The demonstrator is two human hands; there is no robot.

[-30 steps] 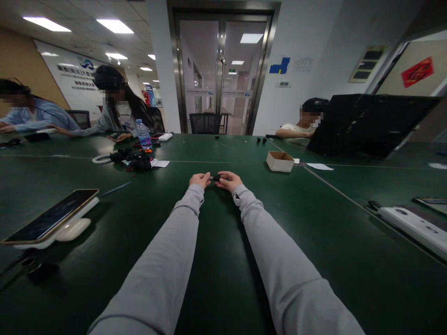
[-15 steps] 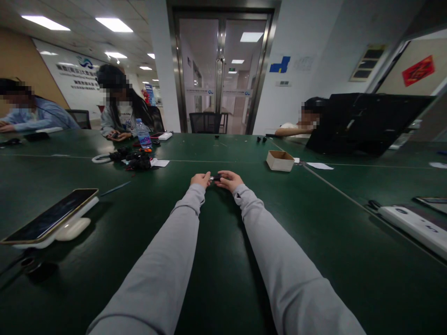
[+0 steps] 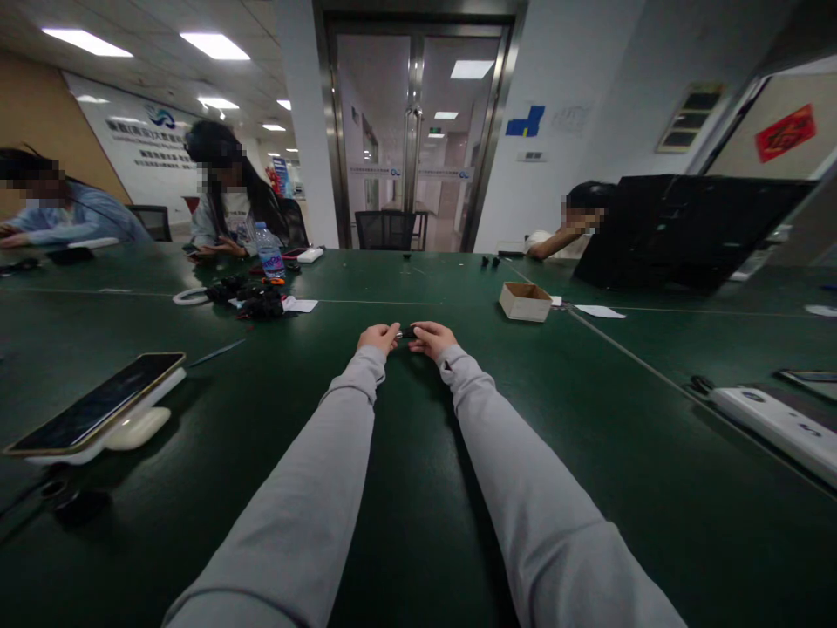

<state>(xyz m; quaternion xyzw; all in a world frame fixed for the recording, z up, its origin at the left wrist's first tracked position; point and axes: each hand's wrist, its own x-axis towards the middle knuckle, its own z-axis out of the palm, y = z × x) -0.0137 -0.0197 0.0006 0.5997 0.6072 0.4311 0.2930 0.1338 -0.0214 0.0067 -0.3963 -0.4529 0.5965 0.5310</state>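
Both hands meet over the dark green table, in front of me at mid-distance. Between them is a small, slim black object with a silvery end; its kind is too small to make out. My left hand pinches the silvery end on the left. With bent fingers, my right hand grips the black end. The fingertips cover much of the object at both ends.
On the left lie a phone on a white stand, a black round item and a cluster of black parts near a water bottle. An open box, power strip and monitor are right. Several people sit around.
My hands stay almost in place around the small object, with slight shifts of the fingers. Across the table, the person by the monitor has moved an arm, and the long-haired person's hands have shifted.
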